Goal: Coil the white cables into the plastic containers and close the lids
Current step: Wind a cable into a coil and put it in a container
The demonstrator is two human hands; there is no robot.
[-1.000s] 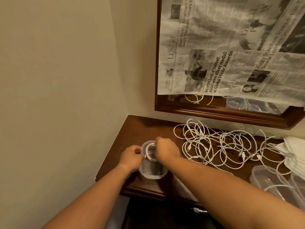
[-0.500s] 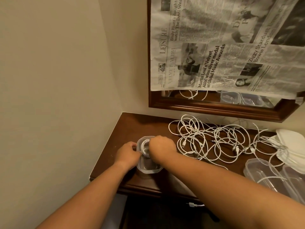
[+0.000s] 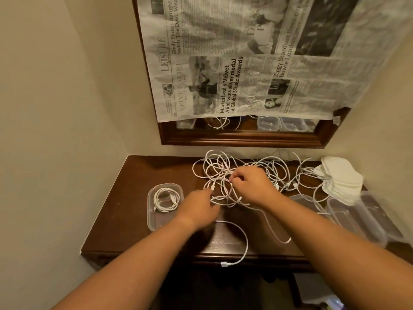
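Hands moved from clear plastic container [image 3: 150,211] to tangled white cables [image 3: 220,173] on wooden table [image 3: 143,175]. Right hand [image 3: 252,186] pinches strands; left hand [image 3: 199,208]: grip I cannot tell. Limp, light, snag-prone; take plug ends.

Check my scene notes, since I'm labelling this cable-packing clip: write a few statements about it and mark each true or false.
1. The left container holds a coiled cable. True.
2. Both hands rest on that container. False: the left hand and right hand are at the tangle of white cables, the right pinching a strand.
3. One cable's plug reaches the table's front edge. True.
4. The mirror is fully uncovered. False: a newspaper covers most of it.
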